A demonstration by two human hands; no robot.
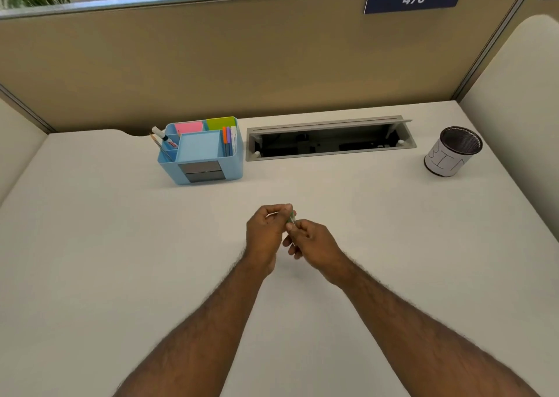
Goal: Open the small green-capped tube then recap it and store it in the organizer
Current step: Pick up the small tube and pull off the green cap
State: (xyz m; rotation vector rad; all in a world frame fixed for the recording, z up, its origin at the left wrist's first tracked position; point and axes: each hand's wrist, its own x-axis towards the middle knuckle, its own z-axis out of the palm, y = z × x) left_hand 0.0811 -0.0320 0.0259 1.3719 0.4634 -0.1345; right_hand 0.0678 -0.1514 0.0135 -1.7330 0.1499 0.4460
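Both my hands meet above the middle of the white desk. My left hand (266, 230) pinches the upper part of a small green-capped tube (291, 217), and my right hand (314, 240) grips its lower end with thumb and forefinger. The tube is mostly hidden by the fingers; only a short greenish piece shows, and I cannot tell whether the cap is on or off. The light blue organizer (208, 166) stands at the back left of the desk, well beyond the hands.
The organizer holds pink, green and blue sticky notes, several pens and a white marker. An open cable tray (329, 139) is sunk into the desk at the back. A black mesh cup (453, 151) with a paper label stands at the back right. Partition walls enclose the desk.
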